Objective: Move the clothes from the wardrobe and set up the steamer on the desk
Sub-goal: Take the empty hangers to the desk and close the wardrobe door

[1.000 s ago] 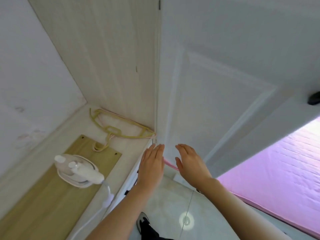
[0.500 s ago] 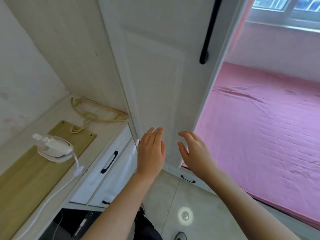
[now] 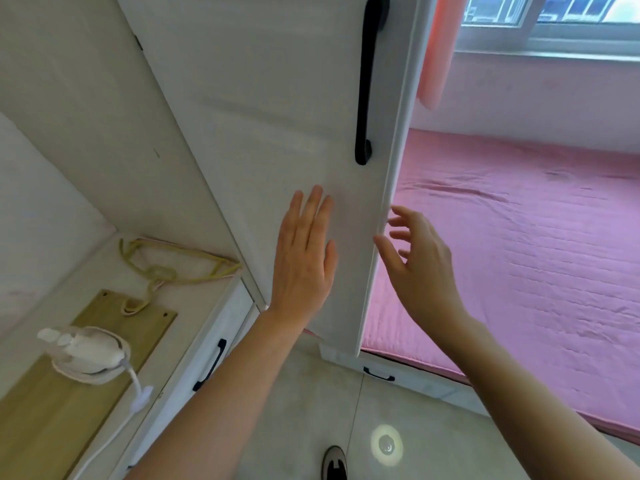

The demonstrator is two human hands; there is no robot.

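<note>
left hand (image 3: 304,258) lies flat on the face of the white wardrobe door (image 3: 277,116), fingers straight and together, holding nothing. right hand (image 3: 419,268) is at the door's free edge, below the black handle (image 3: 367,81), fingers spread and loosely bent, gripping nothing; contact with the edge cannot be told. the white steamer (image 3: 86,353) lies on a wooden board (image 3: 52,410) on the bench (image 3: 194,292), lower left, near yellow hangers (image 3: 166,270).

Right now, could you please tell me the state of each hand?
Left hand: open, fingers straight, palm toward the white panelled wardrobe door.
Right hand: open, fingers loosely spread beside the door's edge, holding nothing.
</note>
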